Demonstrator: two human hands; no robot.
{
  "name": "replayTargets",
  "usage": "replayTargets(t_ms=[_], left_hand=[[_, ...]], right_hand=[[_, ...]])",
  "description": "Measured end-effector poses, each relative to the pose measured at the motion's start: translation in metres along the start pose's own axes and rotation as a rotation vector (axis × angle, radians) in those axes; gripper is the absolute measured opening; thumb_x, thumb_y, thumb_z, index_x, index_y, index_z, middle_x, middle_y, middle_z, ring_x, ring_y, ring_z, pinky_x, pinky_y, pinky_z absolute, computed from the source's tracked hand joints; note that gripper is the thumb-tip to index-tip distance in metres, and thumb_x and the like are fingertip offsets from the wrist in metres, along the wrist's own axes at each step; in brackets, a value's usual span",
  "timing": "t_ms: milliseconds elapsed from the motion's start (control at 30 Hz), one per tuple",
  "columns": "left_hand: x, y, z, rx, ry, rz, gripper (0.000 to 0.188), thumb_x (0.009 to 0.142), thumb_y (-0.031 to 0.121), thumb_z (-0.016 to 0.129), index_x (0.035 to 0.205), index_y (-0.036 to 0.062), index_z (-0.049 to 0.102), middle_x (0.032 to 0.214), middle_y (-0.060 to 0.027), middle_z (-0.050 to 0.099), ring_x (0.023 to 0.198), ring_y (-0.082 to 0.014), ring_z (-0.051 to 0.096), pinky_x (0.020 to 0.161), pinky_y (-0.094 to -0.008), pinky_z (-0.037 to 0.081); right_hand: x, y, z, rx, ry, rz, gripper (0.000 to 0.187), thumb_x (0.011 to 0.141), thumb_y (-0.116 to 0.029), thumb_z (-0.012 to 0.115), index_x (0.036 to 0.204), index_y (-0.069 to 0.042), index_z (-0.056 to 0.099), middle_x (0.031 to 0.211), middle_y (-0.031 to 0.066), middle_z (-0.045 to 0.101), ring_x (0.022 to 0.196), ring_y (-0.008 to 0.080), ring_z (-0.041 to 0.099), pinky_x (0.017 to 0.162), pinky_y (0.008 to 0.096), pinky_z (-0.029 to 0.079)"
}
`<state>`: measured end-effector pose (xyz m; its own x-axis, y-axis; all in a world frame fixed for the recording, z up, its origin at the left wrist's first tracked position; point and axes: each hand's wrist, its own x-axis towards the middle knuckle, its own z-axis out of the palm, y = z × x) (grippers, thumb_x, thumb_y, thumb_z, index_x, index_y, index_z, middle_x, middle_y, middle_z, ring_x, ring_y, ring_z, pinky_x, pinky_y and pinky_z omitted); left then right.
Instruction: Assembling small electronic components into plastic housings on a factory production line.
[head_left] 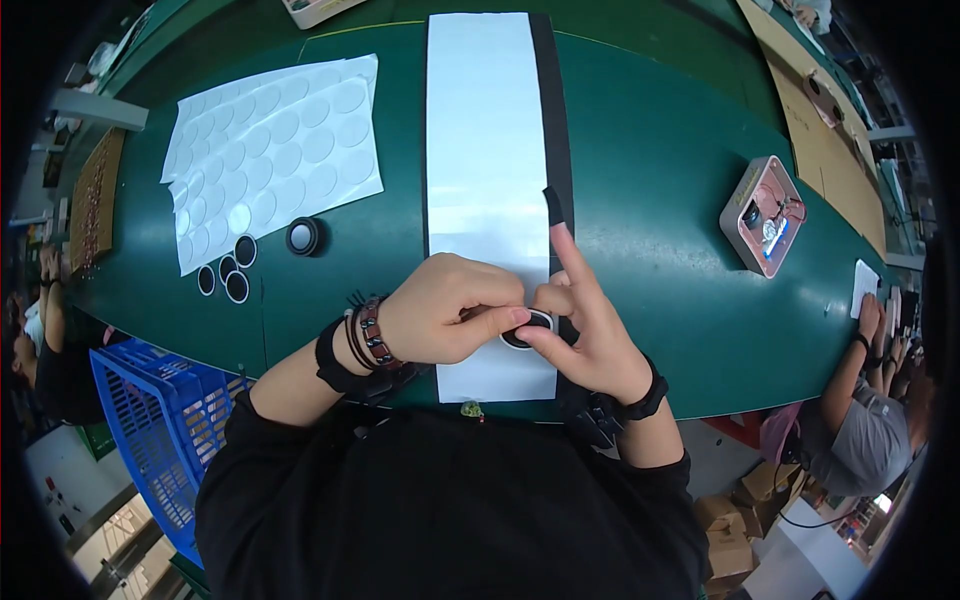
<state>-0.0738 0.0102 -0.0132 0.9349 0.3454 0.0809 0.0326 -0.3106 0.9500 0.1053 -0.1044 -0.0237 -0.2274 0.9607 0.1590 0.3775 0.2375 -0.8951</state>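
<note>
- The broad green desk [650,150] carries everything on hand.
- A long white rectangular sheet [485,150] lies over a black strip, under both hands.
- White sheets of round stickers [280,140] lie to the left.
- The left hand [440,310] pinches narrowly, thumb and fingers at the disc's left; the right hand [590,335] grips its right side, index extended.
- A black cylindrical part [303,236] stands beside the sticker sheets.
- Four black white-rimmed discs [237,288] lie nearby; finished or waiting, cannot tell.
- The held black white-rimmed disc [541,321], above the white sheet's near end, appears unfinished; dark face up, round, without long axis.
</note>
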Motion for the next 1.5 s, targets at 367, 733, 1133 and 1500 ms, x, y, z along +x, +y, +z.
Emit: replayTargets(t_ms=[367, 733, 1133, 1500], left_hand=[[-0.014, 0.025, -0.008, 0.134, 0.171, 0.075, 0.018, 0.079, 0.019, 0.073, 0.075, 0.0084, 0.059, 0.064, -0.0017, 0.052, 0.046, -0.0166, 0.045, 0.045, -0.0285, 0.033], [-0.029, 0.029, -0.021, 0.51, 0.166, 0.318, 0.016, 0.082, 0.019, 0.068, 0.075, 0.0092, 0.058, 0.071, -0.0015, 0.059, 0.054, -0.0225, 0.056, 0.046, -0.0322, 0.04], [-0.102, 0.016, -0.071, 0.603, 0.725, -0.151, 0.003, 0.083, 0.009, 0.063, 0.081, 0.0065, 0.063, 0.08, -0.0091, 0.061, 0.067, -0.0305, 0.062, 0.055, -0.0352, 0.045], [-0.165, -0.003, -0.136, 1.272, 0.968, -0.796, 0.031, 0.088, 0.022, 0.065, 0.118, 0.0157, 0.062, 0.114, -0.0097, 0.059, 0.071, -0.0287, 0.061, 0.06, -0.0341, 0.046]], right_hand=[[0.005, -0.015, 0.001, -0.072, 0.125, -0.201, 0.093, 0.081, -0.003, 0.07, 0.15, 0.001, 0.008, 0.074, 0.0058, 0.059, 0.076, 0.0178, 0.054, 0.086, 0.0331, 0.039], [0.018, -0.043, -0.003, -0.455, 0.012, -0.371, 0.083, 0.077, -0.005, 0.071, 0.147, 0.0, 0.026, 0.075, 0.0022, 0.061, 0.067, 0.0192, 0.059, 0.076, 0.0334, 0.041], [0.168, -0.043, 0.006, -0.282, -0.485, -0.168, 0.09, 0.08, -0.011, 0.07, 0.151, -0.008, 0.015, 0.086, 0.0108, 0.066, 0.078, 0.032, 0.064, 0.074, 0.0403, 0.048], [0.351, 0.086, -0.079, -1.126, 0.075, -0.083, 0.083, 0.083, -0.007, 0.066, 0.15, -0.031, 0.022, 0.106, 0.0123, 0.065, 0.085, 0.0301, 0.066, 0.078, 0.0416, 0.053]])
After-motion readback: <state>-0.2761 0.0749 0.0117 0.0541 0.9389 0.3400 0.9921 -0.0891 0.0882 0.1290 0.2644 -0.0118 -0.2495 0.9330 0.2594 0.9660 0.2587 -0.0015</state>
